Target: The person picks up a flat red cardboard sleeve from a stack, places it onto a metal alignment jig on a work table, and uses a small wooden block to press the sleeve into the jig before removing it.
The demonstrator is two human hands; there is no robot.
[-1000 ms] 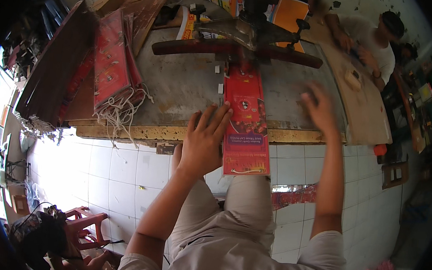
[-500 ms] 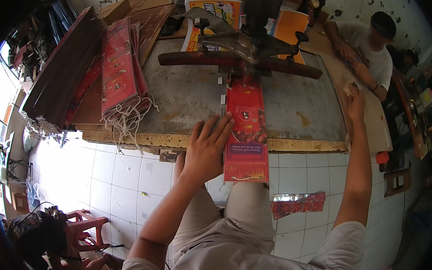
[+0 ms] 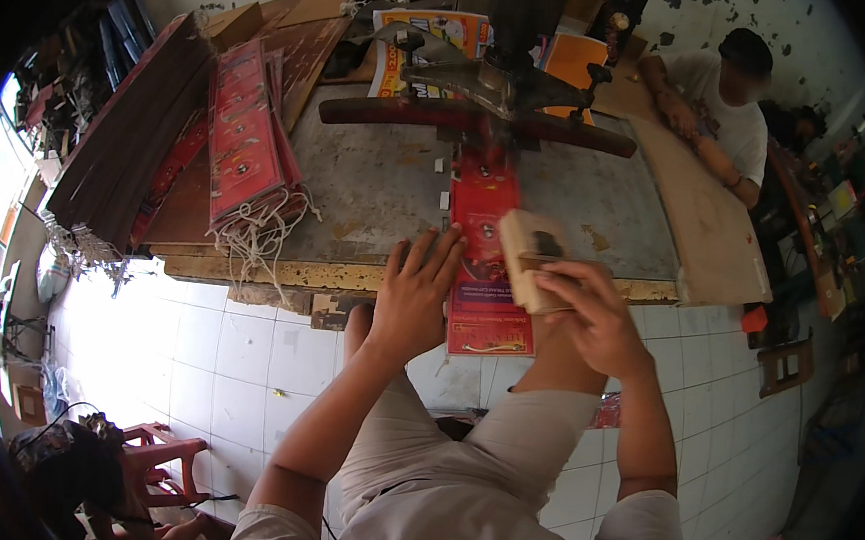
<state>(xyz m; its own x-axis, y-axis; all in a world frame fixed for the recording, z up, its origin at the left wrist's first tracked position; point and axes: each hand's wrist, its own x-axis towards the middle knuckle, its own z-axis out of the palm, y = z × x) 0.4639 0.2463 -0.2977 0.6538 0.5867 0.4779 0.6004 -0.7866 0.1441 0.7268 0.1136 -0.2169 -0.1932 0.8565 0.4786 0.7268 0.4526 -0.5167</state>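
Left hand (image 3: 413,291) lies flat, fingers spread and unclenched, palm down on the near edge of the worn grey metal-topped workbench (image 3: 379,181); its fingertips touch the left edge of the long red printed paper bag (image 3: 487,249), gripping nothing. That bag lies lengthwise away from the fingers, far end under the dark iron press with a red-brown crossbar (image 3: 479,113), near end hanging over the bench's yellowed wooden front edge, above the person's knees. Right hand (image 3: 590,316) is closed around a pale wooden block with a dark patch on its top face (image 3: 532,257); thumb and fingers wrap the block's near end, the far end sticks out past the fingertips and sits over the red bag's right edge. Cannot tell whether the block touches the bag or is held just above it. Well left of the left hand's fingers: a stack of flat red printed bags with white string handles (image 3: 246,147), the strings trailing toward the bench edge; further left, dark brown boards (image 3: 126,138) leaning off the bench. Beyond the right hand's fingers, a bare plywood sheet (image 3: 707,219) runs along the bench's right side, and another person in a white shirt (image 3: 726,90) works at the far right corner. Below the hands, white floor tiles (image 3: 227,346).
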